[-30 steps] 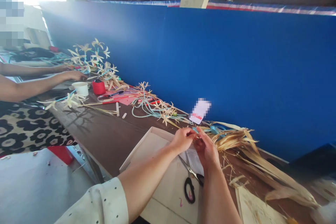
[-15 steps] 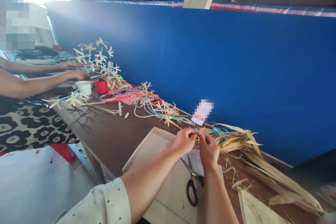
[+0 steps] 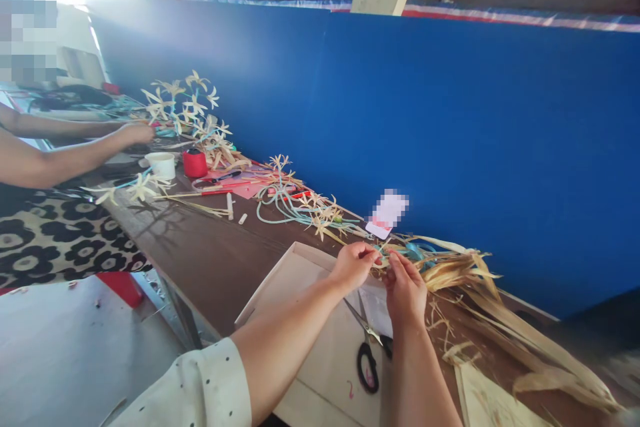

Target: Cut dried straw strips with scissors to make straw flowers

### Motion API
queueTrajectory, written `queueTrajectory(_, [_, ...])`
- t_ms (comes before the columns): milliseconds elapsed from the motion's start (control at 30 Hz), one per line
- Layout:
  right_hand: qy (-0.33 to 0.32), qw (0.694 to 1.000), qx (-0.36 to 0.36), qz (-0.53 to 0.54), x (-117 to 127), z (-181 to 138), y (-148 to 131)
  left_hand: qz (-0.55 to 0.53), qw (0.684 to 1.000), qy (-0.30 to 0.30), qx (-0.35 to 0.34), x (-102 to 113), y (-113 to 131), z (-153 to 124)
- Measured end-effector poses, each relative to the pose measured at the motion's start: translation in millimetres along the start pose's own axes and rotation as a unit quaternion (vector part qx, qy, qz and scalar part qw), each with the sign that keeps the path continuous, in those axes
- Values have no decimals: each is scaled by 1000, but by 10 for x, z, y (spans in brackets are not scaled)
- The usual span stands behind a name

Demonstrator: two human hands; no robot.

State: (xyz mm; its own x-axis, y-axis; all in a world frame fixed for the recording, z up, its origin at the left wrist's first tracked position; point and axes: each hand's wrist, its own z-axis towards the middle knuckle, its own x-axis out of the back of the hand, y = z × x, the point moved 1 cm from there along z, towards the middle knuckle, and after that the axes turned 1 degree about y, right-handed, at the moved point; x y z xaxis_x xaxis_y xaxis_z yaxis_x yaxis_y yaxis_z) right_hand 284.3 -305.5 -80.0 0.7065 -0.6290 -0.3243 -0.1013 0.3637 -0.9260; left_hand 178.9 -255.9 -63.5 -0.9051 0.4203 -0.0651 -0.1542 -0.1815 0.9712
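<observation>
My left hand [image 3: 353, 265] and my right hand [image 3: 406, 288] meet above the far edge of a shallow cardboard tray [image 3: 280, 280]. Both pinch a small piece of dried straw-coloured leaf [image 3: 383, 260] between their fingertips. The piece joins a heap of dried husk strips [image 3: 465, 277] and blue ribbon [image 3: 415, 252] just beyond my right hand. Black-handled scissors [image 3: 369, 353] lie in the tray below my wrists.
A long brown table [image 3: 200, 247] runs along a blue wall [image 3: 450, 133]. Straw flowers [image 3: 190, 113], a red thread spool [image 3: 194, 163], a white cup [image 3: 162, 165], pens and blue cords [image 3: 290, 207] lie farther left. Another person's arms [image 3: 65, 147] reach onto the table's far end.
My hands have stayed together on the leaf piece, shifting slightly right with my fingers reworking their pinch. The other person's near hand has moved up toward the flowers.
</observation>
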Motion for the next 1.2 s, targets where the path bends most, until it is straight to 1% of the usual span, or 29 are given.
queueTrajectory(167, [-7,996,-59,62,-35,-12,-51,-8,1000,-12,9,-2,30,-10])
queueTrajectory(267, [-26,995,-76,67,-40,-11,-53,-12,1000,-21,2,-16,-26,13])
queueTrajectory(400, [-70,992,-86,57,-29,-11,-32,-2,1000,-23,-5,-32,-112,39])
queueTrajectory(533, [-89,989,-95,67,-22,-21,-39,-13,999,-46,0,-31,-125,36])
queueTrajectory(733, [-93,988,-88,86,-23,-22,-115,-48,994,-94,36,-29,-56,4])
queueTrajectory(933, [-86,986,-91,107,-21,-36,-174,-35,991,-107,67,-36,-59,-7])
queueTrajectory(1200, [-71,989,-77,106,-24,-32,-184,21,992,-110,51,-15,-96,-2])
